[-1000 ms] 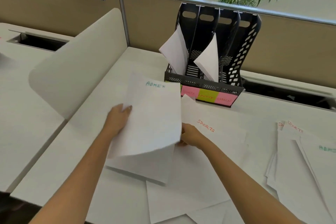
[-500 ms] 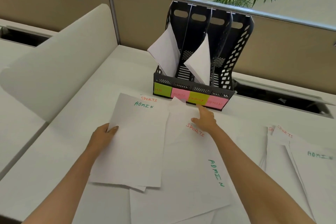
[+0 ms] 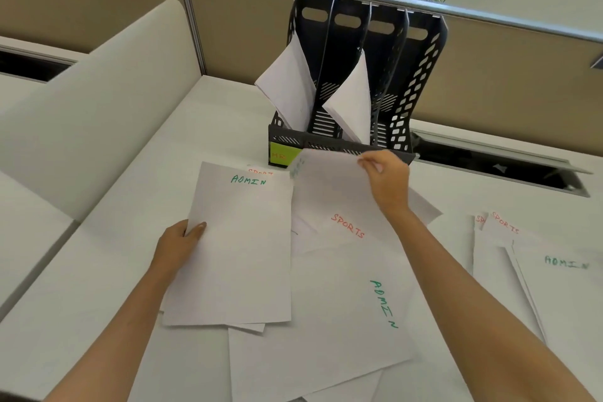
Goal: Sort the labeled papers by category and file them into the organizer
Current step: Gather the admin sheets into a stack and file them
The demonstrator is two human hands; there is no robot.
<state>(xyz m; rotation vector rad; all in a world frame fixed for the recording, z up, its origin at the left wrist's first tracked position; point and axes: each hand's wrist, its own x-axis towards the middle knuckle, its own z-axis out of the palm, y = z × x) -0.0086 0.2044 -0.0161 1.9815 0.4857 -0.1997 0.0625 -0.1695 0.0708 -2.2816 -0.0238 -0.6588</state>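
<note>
A black slotted organizer (image 3: 421, 81) stands at the back of the desk, with white sheets in its first and second slots and a green HR note (image 3: 281, 155) on its front. My left hand (image 3: 177, 243) grips the left edge of an ADMIN sheet (image 3: 238, 248) lying flat. My right hand (image 3: 386, 181) pinches the top edge of a lifted sheet (image 3: 329, 183) in front of the organizer's base. Below it lie a SPORTS sheet (image 3: 347, 225) and a turned ADMIN sheet (image 3: 326, 320).
A second pile of sheets (image 3: 548, 274) marked SPORTS and ADMIN lies at the right. A curved white divider (image 3: 107, 95) rises at the left. Cable slots (image 3: 502, 160) open in the desk behind. A beige partition and a plant stand at the back.
My left hand laid the ADMIN sheet down flat on the desk. My right hand reached toward the organizer's base and has picked up a sheet by its top edge.
</note>
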